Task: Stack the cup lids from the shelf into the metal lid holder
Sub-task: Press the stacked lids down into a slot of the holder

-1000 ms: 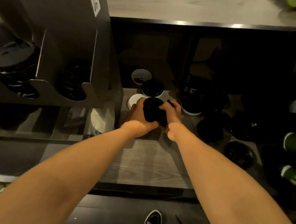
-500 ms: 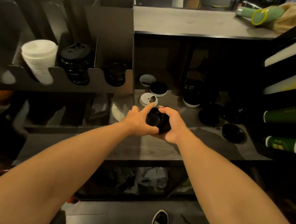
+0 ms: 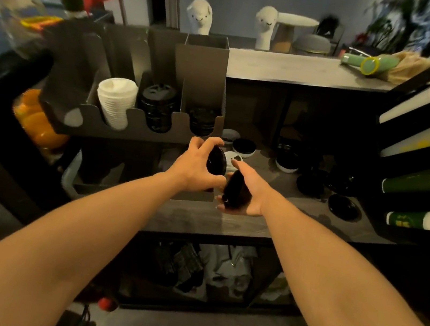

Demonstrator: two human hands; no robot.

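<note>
Left hand [image 3: 193,166] pulled lids [image 3: 217,160] away from right hand [image 3: 251,194]

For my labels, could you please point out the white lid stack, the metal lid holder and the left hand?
white lid stack [image 3: 116,103]: head view, ribbed side of the stack.
metal lid holder [image 3: 134,133]: head view, front wall.
left hand [image 3: 193,165]: head view, back of the hand.

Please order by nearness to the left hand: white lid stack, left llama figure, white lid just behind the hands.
1. White lid, right of the left hand.
2. White lid stack, in the holder.
3. Left llama figure, far back.
</note>
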